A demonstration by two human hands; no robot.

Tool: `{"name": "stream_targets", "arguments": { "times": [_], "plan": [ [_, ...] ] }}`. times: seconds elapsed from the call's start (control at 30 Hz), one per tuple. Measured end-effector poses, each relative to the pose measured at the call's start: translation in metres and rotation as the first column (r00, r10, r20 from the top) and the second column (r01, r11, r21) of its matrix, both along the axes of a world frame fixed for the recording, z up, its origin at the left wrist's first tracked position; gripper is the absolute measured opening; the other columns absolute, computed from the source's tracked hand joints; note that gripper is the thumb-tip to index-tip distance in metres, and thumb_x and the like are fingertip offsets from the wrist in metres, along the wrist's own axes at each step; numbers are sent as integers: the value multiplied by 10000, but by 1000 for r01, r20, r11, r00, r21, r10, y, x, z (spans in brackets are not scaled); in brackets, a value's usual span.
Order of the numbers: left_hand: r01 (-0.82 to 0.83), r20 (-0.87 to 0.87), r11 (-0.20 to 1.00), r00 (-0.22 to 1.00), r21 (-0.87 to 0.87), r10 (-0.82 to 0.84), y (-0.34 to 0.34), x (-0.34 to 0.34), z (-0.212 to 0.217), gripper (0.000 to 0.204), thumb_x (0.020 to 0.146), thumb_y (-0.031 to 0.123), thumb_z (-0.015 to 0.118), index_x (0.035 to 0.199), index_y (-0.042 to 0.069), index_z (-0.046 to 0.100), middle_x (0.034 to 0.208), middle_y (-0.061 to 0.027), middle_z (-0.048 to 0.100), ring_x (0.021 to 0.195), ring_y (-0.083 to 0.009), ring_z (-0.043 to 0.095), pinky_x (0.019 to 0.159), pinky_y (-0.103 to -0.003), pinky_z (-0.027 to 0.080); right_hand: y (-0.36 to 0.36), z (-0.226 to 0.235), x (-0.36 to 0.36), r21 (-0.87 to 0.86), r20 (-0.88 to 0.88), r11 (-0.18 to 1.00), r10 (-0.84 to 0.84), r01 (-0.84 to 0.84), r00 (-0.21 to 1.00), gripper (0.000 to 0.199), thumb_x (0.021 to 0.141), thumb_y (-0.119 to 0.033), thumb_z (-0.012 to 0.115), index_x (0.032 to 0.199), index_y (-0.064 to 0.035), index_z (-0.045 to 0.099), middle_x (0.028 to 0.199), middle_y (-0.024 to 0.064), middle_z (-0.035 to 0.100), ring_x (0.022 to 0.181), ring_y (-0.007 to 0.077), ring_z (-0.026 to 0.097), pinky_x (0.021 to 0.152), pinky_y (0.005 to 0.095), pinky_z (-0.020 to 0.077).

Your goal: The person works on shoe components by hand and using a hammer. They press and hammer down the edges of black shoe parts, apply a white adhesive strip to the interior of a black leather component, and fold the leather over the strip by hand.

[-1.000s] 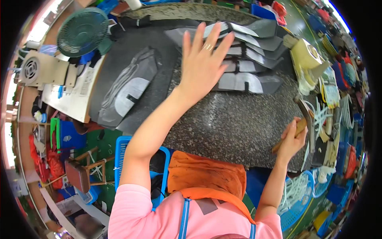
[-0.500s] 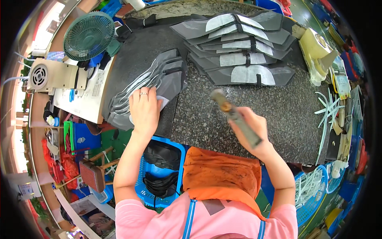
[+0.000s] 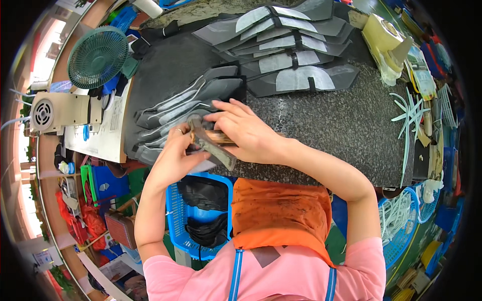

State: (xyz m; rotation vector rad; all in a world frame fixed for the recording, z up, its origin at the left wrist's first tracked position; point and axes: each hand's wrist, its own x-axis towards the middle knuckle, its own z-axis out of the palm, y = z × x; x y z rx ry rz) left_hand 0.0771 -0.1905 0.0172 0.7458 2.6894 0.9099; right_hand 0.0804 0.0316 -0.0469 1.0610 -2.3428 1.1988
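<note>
— What was seen at the far left of the worktop (image 3: 351, 125)?

— A green desk fan (image 3: 97, 56) and a cream machine housing (image 3: 55, 111) were seen at the left edge, beside a white sheet (image 3: 108, 138). Below the edge, a blue basket (image 3: 201, 215) of dark pieces was seen.

— And in the middle?

— A stack of grey cut pieces (image 3: 186, 108) was laid on a dark mat near the front edge. The left hand (image 3: 175, 155) was pressed on the lower end of that stack, fingers curled against a hammer-like tool (image 3: 211, 143). The tool's wooden handle was clasped by the right hand (image 3: 246, 133), closed around it, with its metal head lying just over the stack's lower pieces. Both hands were held touching at the tool.

— What was pictured to the right?

— A second fan of grey and white cut pieces (image 3: 286, 55) was spread along the far side, well apart from the hands. White strips (image 3: 409, 113) and a yellowish roll (image 3: 384, 40) were shown at the right rim. An orange apron (image 3: 276, 210) was worn.
</note>
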Motion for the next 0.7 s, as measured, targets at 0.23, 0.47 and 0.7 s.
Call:
{"name": "stream_targets", "arguments": {
  "times": [0.23, 0.47, 0.7],
  "plan": [
    [50, 217, 985, 972, 165, -86, 0, -1, 3, 337, 759, 20, 770, 1086, 73, 705, 1230, -115, 573, 1194, -287, 487, 1026, -382, 394, 7, 2, -5, 12, -39, 998, 58, -58, 998, 249, 810, -101, 694, 1018, -70, 560, 1083, 83, 628, 1324, 314, 483, 1148, 617, 245],
    [167, 152, 982, 977, -86, -153, -26, -24, -19, 194, 785, 98, 749, 976, 122, 771, 1524, -190, 414, 1468, -389, 242, 1188, -489, 164, 22, 18, 16, 154, 47, 977, 145, -151, 988, 181, 892, -186, 669, 944, -92, 523, 947, 101, 590, 1121, 323, 571, 1150, 524, 282],
    [128, -97, 898, 978, -421, -185, 29, -31, -6, 322, 810, 262, 757, 1102, 129, 724, 1474, -176, 469, 1433, -404, 288, 1166, -486, 207, 110, 36, 86, 44, 703, 983, -156, 176, 693, 208, 898, -148, 640, 931, -15, 483, 832, 235, 592, 815, 464, 591, 667, 487, 474]
  ]
}}
